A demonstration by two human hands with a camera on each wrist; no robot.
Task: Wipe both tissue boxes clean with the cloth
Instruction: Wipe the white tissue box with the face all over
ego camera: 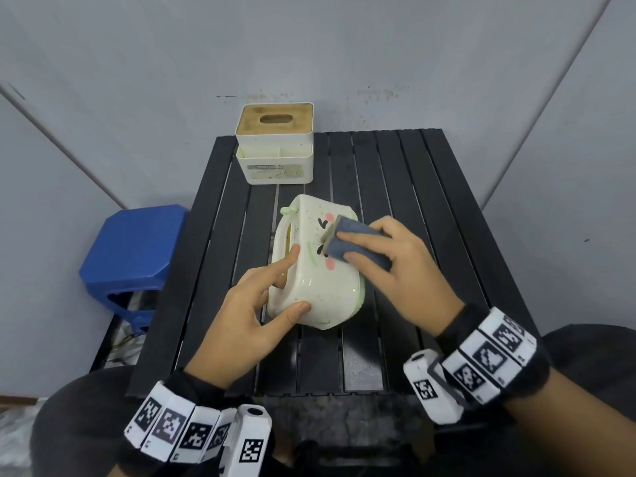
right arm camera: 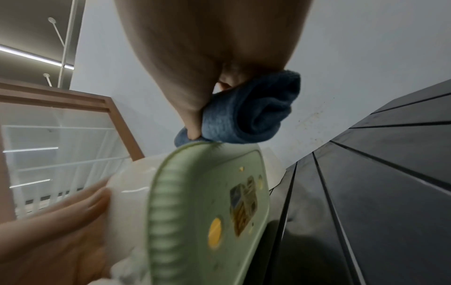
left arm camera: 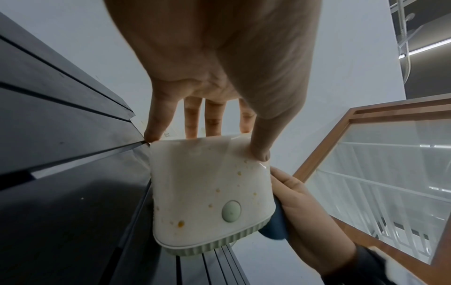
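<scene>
Left hand (ego camera: 241,315) steadying tipped cream plastic tissue box (ego camera: 315,270), right hand (ego camera: 395,266) gripping folded blue cloth (ego camera: 354,244) atop it; hard rubbing could slide it free.

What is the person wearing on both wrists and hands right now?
Both hands, left and right, are bare, with no gloves. Each wrist carries a black wristband ringed with white tiles printed with black square codes, plus a white camera unit bearing its own code tile. Dark sleeves show behind the bands.
</scene>
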